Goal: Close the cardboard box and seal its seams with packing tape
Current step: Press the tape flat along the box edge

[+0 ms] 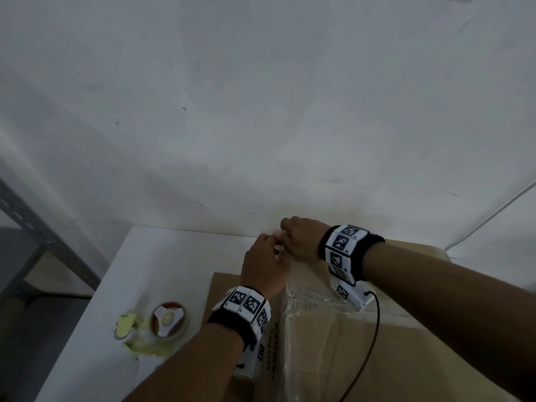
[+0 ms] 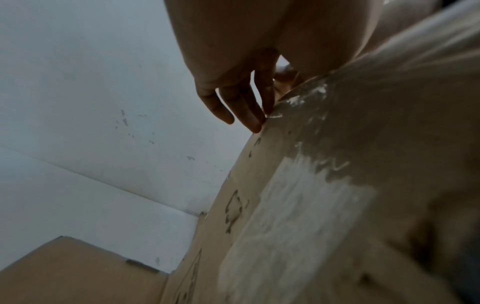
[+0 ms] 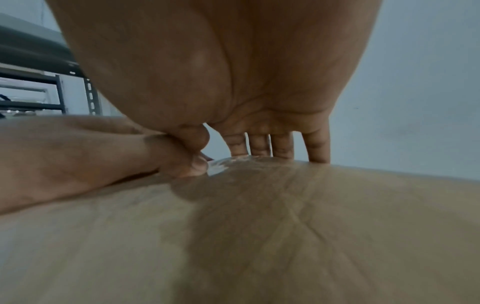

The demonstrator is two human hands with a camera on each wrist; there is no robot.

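Observation:
A brown cardboard box (image 1: 333, 343) lies closed on the white table (image 1: 95, 314), with a strip of clear packing tape (image 1: 301, 314) running along its top seam to the far edge. Both hands meet at that far edge. My left hand (image 1: 268, 262) has its fingers (image 2: 244, 115) straight and hanging over the edge, touching the taped side (image 2: 298, 205). My right hand (image 1: 295, 239) lies beside it, its four fingers (image 3: 259, 148) straight and reaching down over the edge, where the tape end (image 3: 221, 164) shines. The fingertips are hidden behind the box (image 3: 259, 236).
A tape dispenser with a brown roll (image 1: 168, 319) and a yellow-green object (image 1: 126, 326) sit on the table left of the box. A grey metal shelf (image 1: 34, 236) stands at far left. The wall is close behind. A black cable (image 1: 371, 343) crosses the box top.

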